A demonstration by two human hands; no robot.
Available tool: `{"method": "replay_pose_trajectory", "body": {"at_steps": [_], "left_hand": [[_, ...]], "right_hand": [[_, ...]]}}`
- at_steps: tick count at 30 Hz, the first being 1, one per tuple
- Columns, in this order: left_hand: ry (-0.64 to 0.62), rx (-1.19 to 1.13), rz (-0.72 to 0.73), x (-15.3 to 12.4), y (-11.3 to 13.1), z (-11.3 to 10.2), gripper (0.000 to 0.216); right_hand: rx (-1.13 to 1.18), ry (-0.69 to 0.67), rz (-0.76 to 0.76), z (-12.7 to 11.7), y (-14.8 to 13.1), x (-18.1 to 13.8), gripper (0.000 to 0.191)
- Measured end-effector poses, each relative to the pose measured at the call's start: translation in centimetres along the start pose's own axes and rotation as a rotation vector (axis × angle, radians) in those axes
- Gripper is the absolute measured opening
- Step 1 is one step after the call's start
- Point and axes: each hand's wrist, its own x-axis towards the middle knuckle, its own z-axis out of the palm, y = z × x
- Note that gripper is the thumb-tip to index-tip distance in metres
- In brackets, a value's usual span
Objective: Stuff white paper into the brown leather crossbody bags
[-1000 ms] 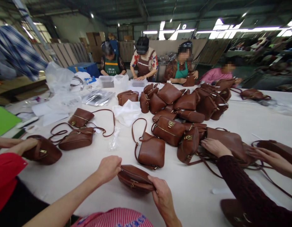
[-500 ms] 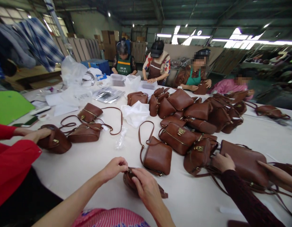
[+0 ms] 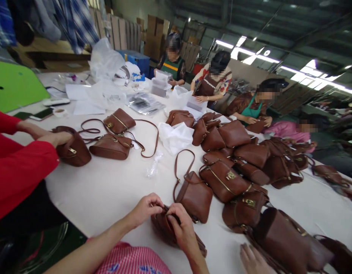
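Well left of the fingers, a co-worker's hand (image 3: 54, 139) is gripping a bag (image 3: 80, 153). The left fingers (image 3: 156, 209) are pinching, nearly together, the upper edge of the held bag (image 3: 163, 229), which is lying below them. The right fingers (image 3: 176, 209) are curling over its top (their tips are partly hiding). Just beyond, a strapped bag (image 3: 196, 198) is sitting on the desk (image 3: 121, 182).

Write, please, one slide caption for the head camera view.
Left hand and right hand hold a brown bag over a white table, near piled similar bags.
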Motion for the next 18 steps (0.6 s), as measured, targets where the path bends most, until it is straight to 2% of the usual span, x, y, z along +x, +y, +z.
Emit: {"method": "replay_pose_trajectory", "body": {"at_steps": [2,4,8,11,13,15,18], "left_hand": [[-0.018,0.026,0.018,0.4,-0.1,-0.3,0.011],[-0.098,0.000,0.013,0.7,-0.1,-0.8,0.012],[-0.440,-0.210,-0.033,1.1,0.0,-1.6,0.017],[-0.596,-0.332,-0.068,1.3,-0.2,-2.0,0.017],[-0.619,-0.357,-0.077,1.3,-0.4,-1.9,0.014],[-0.591,-0.344,-0.041,1.3,-0.6,-1.6,0.009],[-0.451,-0.192,0.063,1.0,-0.8,-0.9,0.005]], "right_hand": [[-0.005,0.016,0.000,0.2,0.1,-0.2,0.015],[-0.006,0.038,0.003,0.2,0.0,-0.4,0.014],[0.020,0.029,0.026,-0.1,-0.1,-0.6,0.015],[0.056,-0.033,0.044,-0.3,-0.2,-0.8,0.016],[0.074,-0.043,0.063,-0.2,-0.2,-0.9,0.016],[0.092,-0.030,0.076,0.0,-0.2,-0.9,0.016],[0.129,-0.026,0.083,-0.1,-0.1,-0.8,0.016]]}}
